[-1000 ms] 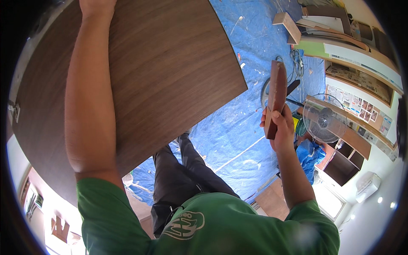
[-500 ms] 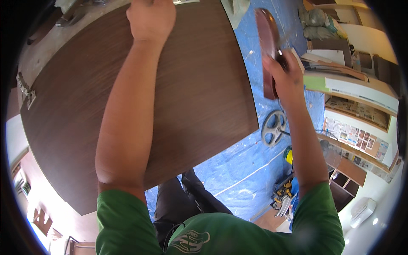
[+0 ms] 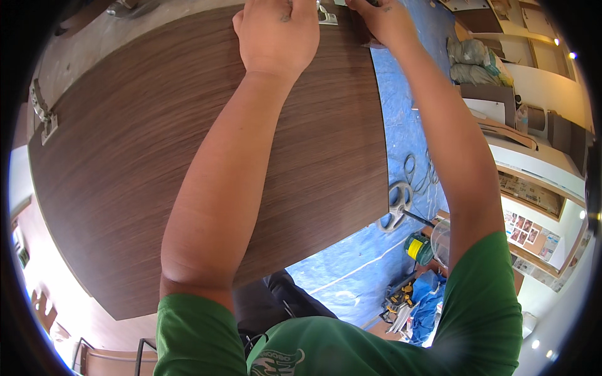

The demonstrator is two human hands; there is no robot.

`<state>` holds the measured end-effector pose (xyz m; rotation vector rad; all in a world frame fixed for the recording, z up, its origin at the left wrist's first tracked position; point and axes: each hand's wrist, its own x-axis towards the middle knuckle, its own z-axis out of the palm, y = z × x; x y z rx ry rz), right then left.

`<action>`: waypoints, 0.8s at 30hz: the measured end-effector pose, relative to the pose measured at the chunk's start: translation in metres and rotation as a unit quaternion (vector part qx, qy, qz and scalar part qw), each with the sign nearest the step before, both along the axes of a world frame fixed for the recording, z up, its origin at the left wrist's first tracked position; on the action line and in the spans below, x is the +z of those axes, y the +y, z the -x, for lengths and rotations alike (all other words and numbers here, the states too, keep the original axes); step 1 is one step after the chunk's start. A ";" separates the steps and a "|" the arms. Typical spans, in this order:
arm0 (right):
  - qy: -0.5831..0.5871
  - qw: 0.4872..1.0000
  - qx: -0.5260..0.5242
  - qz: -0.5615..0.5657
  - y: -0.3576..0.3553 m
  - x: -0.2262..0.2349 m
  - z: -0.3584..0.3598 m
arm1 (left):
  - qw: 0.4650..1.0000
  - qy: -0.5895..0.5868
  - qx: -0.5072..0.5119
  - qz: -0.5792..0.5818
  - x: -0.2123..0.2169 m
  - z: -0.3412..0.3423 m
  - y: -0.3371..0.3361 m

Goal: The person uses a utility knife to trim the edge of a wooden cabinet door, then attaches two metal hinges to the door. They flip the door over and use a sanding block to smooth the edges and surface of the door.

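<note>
A large dark wood-grain cabinet door panel (image 3: 313, 156) lies before me. My left hand (image 3: 279, 37) is over its far part, back of the hand up; the fingers run out of the top of the picture. Beside it is a metal hinge (image 3: 327, 17) at the panel's far edge. At the far right corner my right hand (image 3: 389, 25) is closed round a long reddish-brown tool with a rounded end (image 3: 374, 42), mostly hidden by the hand and cut off by the picture. Another metal hinge (image 3: 47, 122) is fixed at the panel's left edge.
Blue sheeting (image 3: 351, 276) covers the floor. A grey spoked wheel (image 3: 396, 207) stands by the panel's right corner, near a green and yellow container (image 3: 418, 248). Tools (image 3: 401, 294) lie nearer me. Grey sacks (image 3: 470, 59) and shelving line the right side.
My right hand has brought the reddish-brown tool from over the blue sheeting up and left to the panel's far right corner. My left hand has shifted right, beside the far hinge.
</note>
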<state>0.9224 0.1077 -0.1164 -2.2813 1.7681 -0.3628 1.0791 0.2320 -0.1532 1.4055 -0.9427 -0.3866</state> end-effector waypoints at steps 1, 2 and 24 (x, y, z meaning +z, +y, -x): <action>0.010 1.000 0.005 0.013 -0.006 -0.003 0.000 | 1.000 -0.007 0.007 0.008 -0.002 0.001 -0.001; 0.026 0.999 0.008 0.026 -0.008 -0.006 -0.005 | 1.000 -0.016 0.015 0.013 -0.004 0.000 -0.001; 0.052 0.998 0.037 0.030 -0.003 -0.006 -0.014 | 0.997 -0.076 0.029 0.012 -0.018 -0.003 -0.003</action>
